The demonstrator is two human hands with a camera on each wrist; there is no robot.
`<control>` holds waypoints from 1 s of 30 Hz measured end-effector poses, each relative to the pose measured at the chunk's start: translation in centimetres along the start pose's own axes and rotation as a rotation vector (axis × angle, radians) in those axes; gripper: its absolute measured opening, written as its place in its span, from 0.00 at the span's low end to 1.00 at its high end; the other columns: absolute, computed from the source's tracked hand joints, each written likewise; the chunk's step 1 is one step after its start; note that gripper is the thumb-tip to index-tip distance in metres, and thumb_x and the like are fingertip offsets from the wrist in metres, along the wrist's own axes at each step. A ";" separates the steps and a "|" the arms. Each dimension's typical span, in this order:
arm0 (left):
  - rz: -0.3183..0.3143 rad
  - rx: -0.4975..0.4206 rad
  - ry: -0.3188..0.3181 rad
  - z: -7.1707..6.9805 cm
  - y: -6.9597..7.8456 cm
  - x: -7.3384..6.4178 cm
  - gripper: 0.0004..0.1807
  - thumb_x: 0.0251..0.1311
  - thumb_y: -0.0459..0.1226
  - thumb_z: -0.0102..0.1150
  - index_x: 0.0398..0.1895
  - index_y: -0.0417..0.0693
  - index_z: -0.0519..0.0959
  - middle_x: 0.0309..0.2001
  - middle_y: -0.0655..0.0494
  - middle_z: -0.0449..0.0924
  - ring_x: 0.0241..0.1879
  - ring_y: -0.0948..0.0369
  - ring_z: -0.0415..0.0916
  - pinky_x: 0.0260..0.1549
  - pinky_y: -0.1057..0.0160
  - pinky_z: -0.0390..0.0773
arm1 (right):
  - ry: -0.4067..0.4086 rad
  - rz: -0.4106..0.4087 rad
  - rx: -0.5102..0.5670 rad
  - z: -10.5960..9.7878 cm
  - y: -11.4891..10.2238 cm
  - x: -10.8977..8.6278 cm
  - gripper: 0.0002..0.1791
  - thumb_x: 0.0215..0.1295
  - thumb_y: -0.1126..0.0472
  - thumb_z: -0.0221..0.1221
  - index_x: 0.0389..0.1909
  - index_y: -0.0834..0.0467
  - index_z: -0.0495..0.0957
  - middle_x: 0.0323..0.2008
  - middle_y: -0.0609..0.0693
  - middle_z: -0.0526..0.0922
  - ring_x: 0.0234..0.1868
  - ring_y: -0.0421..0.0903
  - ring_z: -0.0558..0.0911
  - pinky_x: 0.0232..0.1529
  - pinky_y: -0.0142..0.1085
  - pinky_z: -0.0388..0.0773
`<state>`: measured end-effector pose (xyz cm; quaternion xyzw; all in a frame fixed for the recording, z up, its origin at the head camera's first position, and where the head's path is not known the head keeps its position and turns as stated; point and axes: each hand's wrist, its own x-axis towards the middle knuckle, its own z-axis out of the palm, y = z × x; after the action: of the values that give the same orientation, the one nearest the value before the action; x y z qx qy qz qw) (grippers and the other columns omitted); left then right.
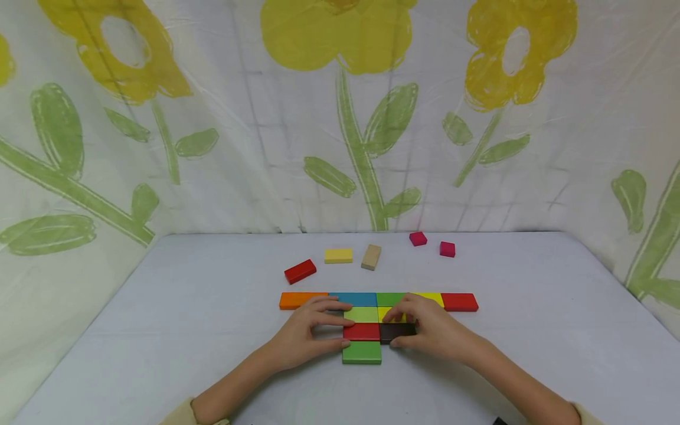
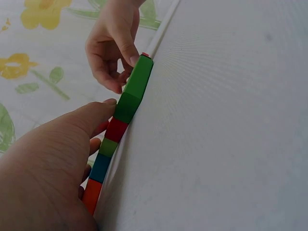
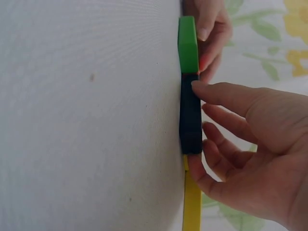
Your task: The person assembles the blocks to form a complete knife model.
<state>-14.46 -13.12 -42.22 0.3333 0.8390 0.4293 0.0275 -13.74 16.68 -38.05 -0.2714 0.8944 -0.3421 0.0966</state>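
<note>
2 forearms (image 1: 234, 379) angled inward, left hand (image 1: 298, 338) with fingers (image 1: 329, 319) extended, right hand (image 1: 434, 332) (fingers more curled) opposite.

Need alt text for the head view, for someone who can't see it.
A right hand curls around a black block while the left hand touches the red block beside it, on a white table. A five-block row lies just beyond; five loose blocks lie further back.

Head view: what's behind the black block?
A yellow block, then a green block beyond it. The right hand covers part of the yellow block; its full outline isn't visible.
</note>
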 end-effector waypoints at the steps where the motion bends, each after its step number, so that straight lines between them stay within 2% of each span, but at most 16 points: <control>1: -0.001 0.000 0.000 0.0 0.0 0.0 0.18 0.65 0.47 0.73 0.56 0.58 0.90 0.65 0.63 0.81 0.70 0.53 0.70 0.67 0.42 0.75 | 0.000 0.002 0.000 0.0 0.0 0.0 0.18 0.59 0.57 0.77 0.49 0.53 0.87 0.41 0.42 0.78 0.43 0.41 0.76 0.40 0.30 0.80; 23: -0.014 0.003 -0.009 0.0 -0.1 0.0 0.18 0.66 0.48 0.72 0.57 0.59 0.89 0.66 0.64 0.81 0.71 0.53 0.69 0.67 0.41 0.74 | -0.004 0.027 0.046 -0.1 0.1 0.0 0.18 0.58 0.57 0.78 0.49 0.53 0.87 0.41 0.43 0.79 0.45 0.42 0.77 0.40 0.30 0.81; 30: -0.015 -0.007 -0.007 0.0 -0.1 0.0 0.18 0.65 0.48 0.73 0.57 0.59 0.89 0.66 0.63 0.81 0.71 0.52 0.68 0.67 0.40 0.73 | 0.014 0.012 0.042 -0.7 0.0 0.1 0.19 0.61 0.57 0.76 0.52 0.56 0.86 0.40 0.44 0.80 0.41 0.41 0.77 0.36 0.29 0.81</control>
<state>-14.52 -13.11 -42.28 0.3283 0.8398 0.4309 0.0350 -14.05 17.05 -37.54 -0.2616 0.8893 -0.3620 0.0980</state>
